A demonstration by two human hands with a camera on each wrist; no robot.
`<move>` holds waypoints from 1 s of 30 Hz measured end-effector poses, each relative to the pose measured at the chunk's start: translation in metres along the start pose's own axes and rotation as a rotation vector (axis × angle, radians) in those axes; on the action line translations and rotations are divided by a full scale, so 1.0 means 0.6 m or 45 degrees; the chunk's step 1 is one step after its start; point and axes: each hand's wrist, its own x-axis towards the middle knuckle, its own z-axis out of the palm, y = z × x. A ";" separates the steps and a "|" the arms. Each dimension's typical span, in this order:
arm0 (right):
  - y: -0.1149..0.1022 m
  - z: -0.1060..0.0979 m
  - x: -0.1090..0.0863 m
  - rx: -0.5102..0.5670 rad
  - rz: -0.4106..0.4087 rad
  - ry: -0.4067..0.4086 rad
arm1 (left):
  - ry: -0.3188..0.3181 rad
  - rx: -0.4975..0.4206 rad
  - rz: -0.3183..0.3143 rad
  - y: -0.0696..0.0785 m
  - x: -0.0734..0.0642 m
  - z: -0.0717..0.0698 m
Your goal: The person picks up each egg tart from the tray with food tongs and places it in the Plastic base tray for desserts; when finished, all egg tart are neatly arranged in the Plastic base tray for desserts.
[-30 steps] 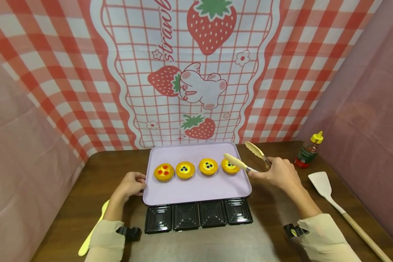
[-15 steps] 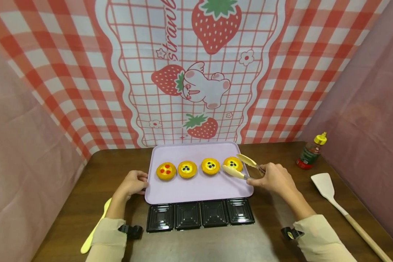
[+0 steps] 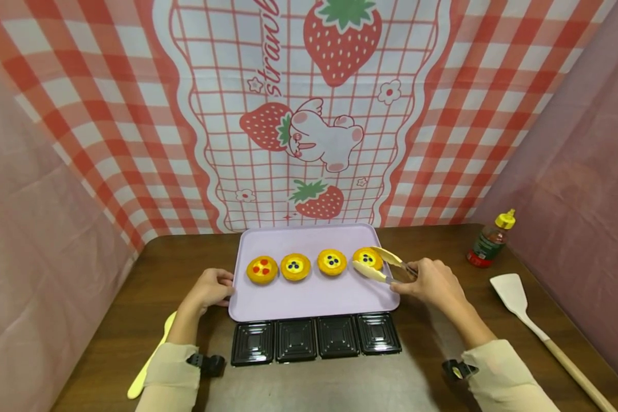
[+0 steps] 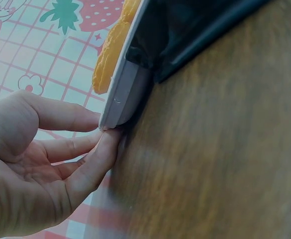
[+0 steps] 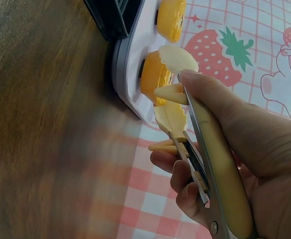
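On the lilac tray (image 3: 309, 300) sits a row of several egg tarts. The leftmost tart (image 3: 261, 270) has red toppings; the others have dark blue dots. My left hand (image 3: 211, 289) pinches the tray's left rim between thumb and fingers. My right hand (image 3: 435, 283) grips a pair of tongs (image 5: 217, 164) with cream scalloped heads. Those heads stand on either side of the rightmost tart (image 3: 365, 256), which still rests on the tray. In the right wrist view one head overlaps this tart (image 5: 152, 82), so whether both heads touch it I cannot tell.
Several black square plastic containers (image 3: 296, 340) line the tray's front edge. A yellow spatula-like utensil (image 3: 151, 355) lies left. On the right are a white turner (image 3: 512, 294) with a wooden handle and a yellow-capped sauce bottle (image 3: 489, 240). A checked strawberry cloth (image 3: 314, 131) hangs behind.
The tongs have come lower and nearer to me, and their heads now flank the rightmost tart, closer together than before. The left hand has stayed at the tray's rim.
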 end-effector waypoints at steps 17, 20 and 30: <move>0.009 -0.056 -0.047 0.073 -0.182 0.020 | -0.002 -0.008 0.005 0.000 -0.003 -0.001; 0.007 -0.074 -0.066 0.062 -0.223 0.044 | 0.003 -0.017 0.010 -0.001 -0.003 -0.004; 0.002 -0.112 -0.139 -0.019 -0.254 0.021 | -0.013 -0.028 0.023 -0.002 -0.003 -0.001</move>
